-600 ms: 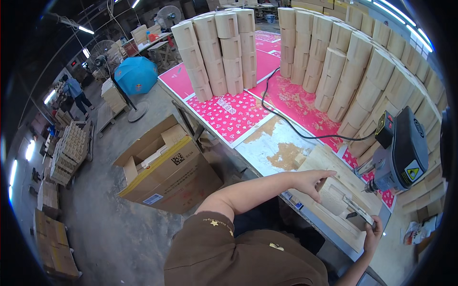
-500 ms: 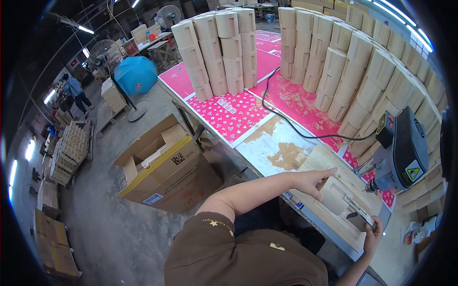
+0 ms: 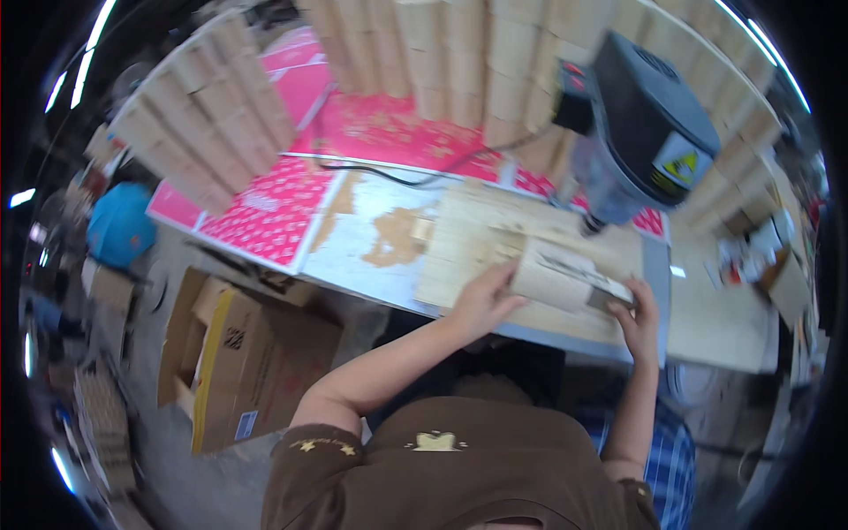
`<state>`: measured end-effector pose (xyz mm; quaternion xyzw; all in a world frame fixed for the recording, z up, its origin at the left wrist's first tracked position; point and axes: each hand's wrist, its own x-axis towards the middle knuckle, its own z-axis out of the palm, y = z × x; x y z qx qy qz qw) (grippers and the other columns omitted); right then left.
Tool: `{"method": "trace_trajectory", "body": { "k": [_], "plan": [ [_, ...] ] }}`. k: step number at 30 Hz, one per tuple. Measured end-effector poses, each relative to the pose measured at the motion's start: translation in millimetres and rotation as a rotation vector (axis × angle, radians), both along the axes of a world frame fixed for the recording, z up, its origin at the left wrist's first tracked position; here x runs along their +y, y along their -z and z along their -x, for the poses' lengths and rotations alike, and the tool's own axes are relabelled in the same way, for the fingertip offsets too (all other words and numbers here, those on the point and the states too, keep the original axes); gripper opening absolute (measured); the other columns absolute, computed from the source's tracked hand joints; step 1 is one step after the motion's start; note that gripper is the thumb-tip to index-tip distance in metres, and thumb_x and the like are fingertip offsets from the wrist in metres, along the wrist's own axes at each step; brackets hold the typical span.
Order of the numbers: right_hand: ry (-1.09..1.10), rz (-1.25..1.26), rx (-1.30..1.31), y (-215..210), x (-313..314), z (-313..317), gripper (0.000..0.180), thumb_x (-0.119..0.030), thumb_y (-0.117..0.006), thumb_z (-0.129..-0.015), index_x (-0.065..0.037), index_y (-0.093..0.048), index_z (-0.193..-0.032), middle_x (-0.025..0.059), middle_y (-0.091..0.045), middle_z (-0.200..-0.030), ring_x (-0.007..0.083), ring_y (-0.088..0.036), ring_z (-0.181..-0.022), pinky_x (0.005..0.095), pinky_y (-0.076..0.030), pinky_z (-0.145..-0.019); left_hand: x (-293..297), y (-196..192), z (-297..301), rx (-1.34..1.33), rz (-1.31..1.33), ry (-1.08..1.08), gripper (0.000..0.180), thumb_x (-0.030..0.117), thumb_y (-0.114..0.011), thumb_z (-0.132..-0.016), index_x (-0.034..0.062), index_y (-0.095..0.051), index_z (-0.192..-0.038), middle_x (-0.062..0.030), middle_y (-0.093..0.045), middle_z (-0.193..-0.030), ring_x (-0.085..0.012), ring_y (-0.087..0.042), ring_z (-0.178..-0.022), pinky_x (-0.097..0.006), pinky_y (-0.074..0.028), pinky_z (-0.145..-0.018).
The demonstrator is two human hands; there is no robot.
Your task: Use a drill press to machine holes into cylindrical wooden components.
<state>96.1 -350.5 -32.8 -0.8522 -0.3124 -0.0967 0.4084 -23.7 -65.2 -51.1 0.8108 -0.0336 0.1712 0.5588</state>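
Note:
A pale wooden block with a rounded side [image 3: 549,276] is held between my two hands above a wooden board [image 3: 455,243] on the bench. My left hand [image 3: 484,302] is closed on its left end, thumb toward me and fingers on the far side. At the other end, my right hand [image 3: 639,320] pinches a narrow light strip [image 3: 611,284] that runs along the block, with a dark patch beneath it. Blur hides whether strip and block are joined. Just beyond stands a dark drill press [image 3: 649,124], its chuck [image 3: 592,225] above and behind the block.
Tall stacks of wooden blocks [image 3: 442,62] line the bench's back, with another group [image 3: 208,115] at left. A black cable [image 3: 380,177] crosses the pink sheet [image 3: 371,132]. Sawdust [image 3: 393,237] lies left of the board. An open cardboard box [image 3: 256,371] stands on the floor.
My view has swung right, so the bench now sits more central. The block has been lifted and turned between my hands, and my left hand has closed on its end.

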Motion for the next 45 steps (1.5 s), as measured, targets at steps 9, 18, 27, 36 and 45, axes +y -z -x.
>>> {"method": "trace_trajectory", "body": {
  "k": [9,18,27,36,45],
  "plan": [
    [0.223,0.245,-0.338,-38.3,12.8,-34.3,0.041,-0.01,-0.078,-0.056,-0.008,-0.064,-0.094,0.005,-0.057,-0.084,0.0264,-0.046,-0.085,0.0366,-0.039,-0.077,-19.3,0.5,-41.1,-0.147,-0.465,-0.184,0.067,0.036,-0.079,-0.059,0.009,-0.058,-0.117,-0.0061,-0.056,-0.095,-0.0247,-0.048,-0.098,-0.042,-0.026,-0.09],
    [0.125,0.143,-0.224,-34.6,41.1,-26.6,0.041,-0.007,-0.077,-0.06,-0.009,-0.064,-0.099,0.0061,-0.059,-0.088,0.0246,-0.055,-0.082,0.0342,-0.044,-0.071,19.9,6.8,-49.2,-0.03,-0.437,-0.095,0.055,0.025,-0.081,-0.056,0.0133,-0.063,-0.107,0.0001,-0.056,-0.078,-0.0198,-0.052,-0.086,-0.039,-0.027,-0.087],
    [0.136,-0.492,-0.261,-183.0,39.9,-69.8,0.026,-0.017,-0.058,-0.089,-0.006,-0.056,-0.112,0.0018,-0.06,-0.093,0.0077,-0.049,-0.068,0.022,-0.042,-0.062,28.6,4.3,-51.9,0.028,-0.452,-0.002,0.035,0.022,-0.079,-0.061,0.0123,-0.067,-0.092,0.0,-0.06,-0.083,-0.0208,-0.053,-0.089,-0.038,-0.028,-0.088],
    [0.286,-0.042,-0.439,-213.3,79.1,-42.9,0.032,-0.029,-0.051,-0.09,0.001,-0.062,-0.09,0.0125,-0.061,-0.081,0.0158,-0.055,-0.073,0.0291,-0.042,-0.065,27.1,3.4,-52.0,0.033,-0.478,0.009,0.034,0.02,-0.078,-0.063,0.0128,-0.067,-0.094,-0.0002,-0.06,-0.086,-0.0203,-0.053,-0.091,-0.038,-0.027,-0.089],
    [0.317,-0.198,-0.448,-108.3,68.1,29.6,0.01,-0.006,-0.057,-0.084,-0.002,-0.064,-0.089,0.0099,-0.053,-0.062,0.0247,-0.052,-0.055,0.0336,-0.039,-0.055,28.8,0.1,-50.6,0.037,-0.478,0.003,0.035,0.021,-0.078,-0.062,0.0128,-0.067,-0.094,-0.0005,-0.06,-0.088,-0.0211,-0.053,-0.09,-0.038,-0.028,-0.088]
  ]
}}
